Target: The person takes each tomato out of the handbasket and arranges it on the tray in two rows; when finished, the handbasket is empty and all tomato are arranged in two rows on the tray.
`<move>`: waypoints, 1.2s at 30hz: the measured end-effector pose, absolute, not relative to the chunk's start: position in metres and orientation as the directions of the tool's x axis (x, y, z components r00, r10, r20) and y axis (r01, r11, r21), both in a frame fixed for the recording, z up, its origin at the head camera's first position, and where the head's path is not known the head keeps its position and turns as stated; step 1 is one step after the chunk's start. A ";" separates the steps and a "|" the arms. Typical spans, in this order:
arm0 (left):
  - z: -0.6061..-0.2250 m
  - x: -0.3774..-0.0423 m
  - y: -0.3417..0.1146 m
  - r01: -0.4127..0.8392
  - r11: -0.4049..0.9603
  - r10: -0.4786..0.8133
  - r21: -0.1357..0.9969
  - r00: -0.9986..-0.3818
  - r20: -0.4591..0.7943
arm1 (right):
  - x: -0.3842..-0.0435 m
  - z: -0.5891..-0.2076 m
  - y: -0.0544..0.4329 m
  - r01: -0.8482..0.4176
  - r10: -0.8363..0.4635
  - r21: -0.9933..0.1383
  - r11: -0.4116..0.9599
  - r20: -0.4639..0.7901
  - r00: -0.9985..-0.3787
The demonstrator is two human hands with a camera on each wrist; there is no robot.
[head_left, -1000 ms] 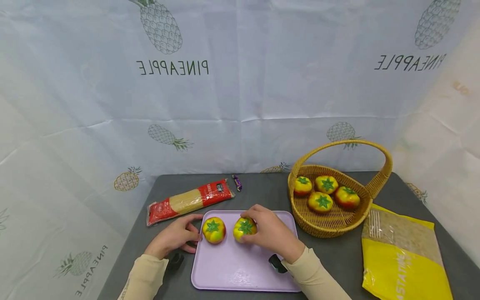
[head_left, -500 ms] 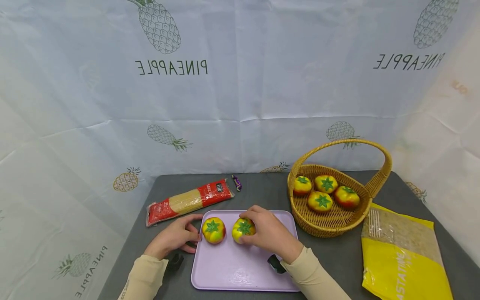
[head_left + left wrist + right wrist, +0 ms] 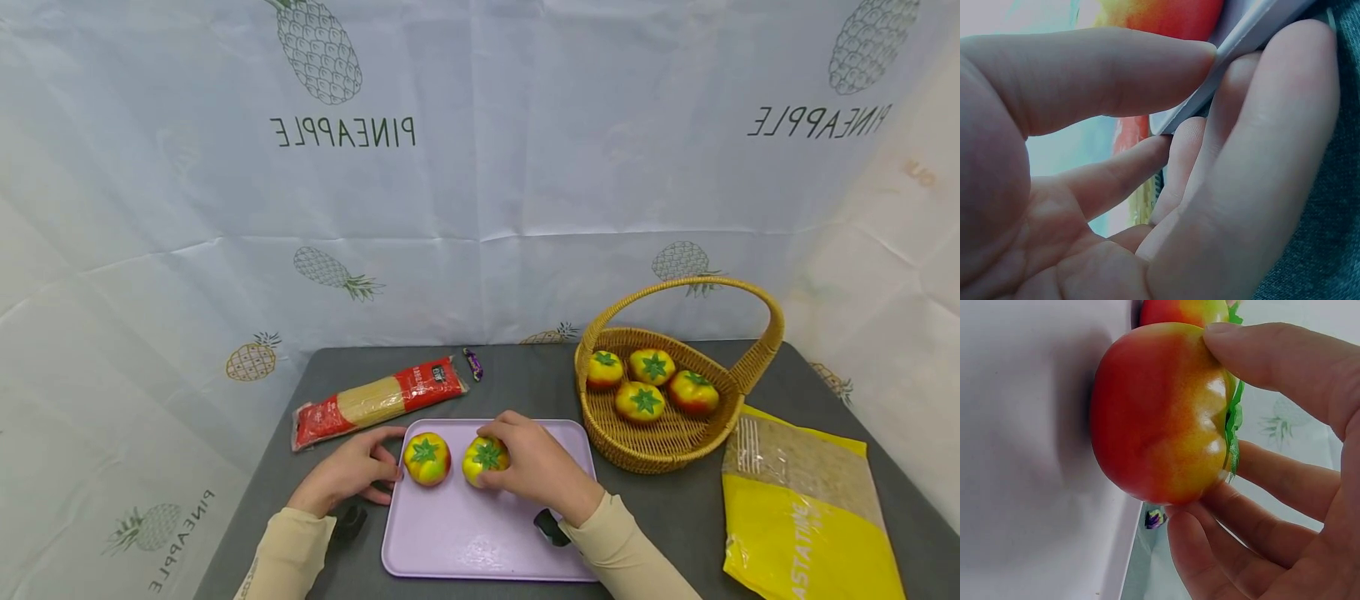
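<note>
In the head view, my right hand (image 3: 536, 462) grips a yellow-and-red tomato (image 3: 483, 459) with a green star-shaped leaf top. The right wrist view shows thumb and fingers around the tomato (image 3: 1160, 415), its base close against the lilac tray (image 3: 1029, 450). A second tomato (image 3: 427, 457) rests on the tray (image 3: 480, 542), to the left of the held one. At the tray's left rim, my left hand (image 3: 352, 471) holds the edge. Its thumb (image 3: 1147, 72) touches the rim (image 3: 1222, 65) in the left wrist view, with several fingers bent beneath and beside it.
Behind the tray lies a red pack of noodles (image 3: 378, 402), and a small purple-wrapped candy (image 3: 473, 364) is near it. A wicker basket (image 3: 637, 457) with several tomatoes stands at the back right. A yellow bag (image 3: 810, 517) lies at the right of the grey table (image 3: 540, 379).
My right hand and the tomato in its grip have slid slightly left on the tray, closer to the other tomato. My left hand has stayed at the tray's rim.
</note>
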State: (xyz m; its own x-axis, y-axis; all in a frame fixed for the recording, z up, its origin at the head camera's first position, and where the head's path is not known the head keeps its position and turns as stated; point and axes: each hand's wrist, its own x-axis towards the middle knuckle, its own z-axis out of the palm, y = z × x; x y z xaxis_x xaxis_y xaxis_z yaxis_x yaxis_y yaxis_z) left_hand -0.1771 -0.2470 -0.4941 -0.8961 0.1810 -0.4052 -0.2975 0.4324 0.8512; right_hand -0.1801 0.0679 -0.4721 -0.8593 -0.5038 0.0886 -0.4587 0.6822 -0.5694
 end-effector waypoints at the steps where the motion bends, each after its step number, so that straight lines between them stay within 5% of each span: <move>1: -0.494 -0.177 -0.247 -0.298 0.435 0.178 0.850 -0.896 -0.406 | -0.180 -0.472 0.068 -0.457 -0.503 -0.571 0.682 0.089 -0.860; 36: -0.493 -0.178 -0.246 -0.298 0.449 0.173 0.842 -0.896 -0.409 | -0.180 -0.469 0.070 -0.489 -0.512 -0.540 0.685 0.121 -0.851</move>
State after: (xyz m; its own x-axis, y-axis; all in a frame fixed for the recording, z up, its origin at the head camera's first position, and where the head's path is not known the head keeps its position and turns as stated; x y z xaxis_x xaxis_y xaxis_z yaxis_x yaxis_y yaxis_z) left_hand -0.1780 -0.2457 -0.4926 -0.8959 0.1730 -0.4092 -0.2981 0.4490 0.8423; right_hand -0.1800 0.0696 -0.4691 -0.8506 -0.5118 0.1207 -0.4888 0.6851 -0.5401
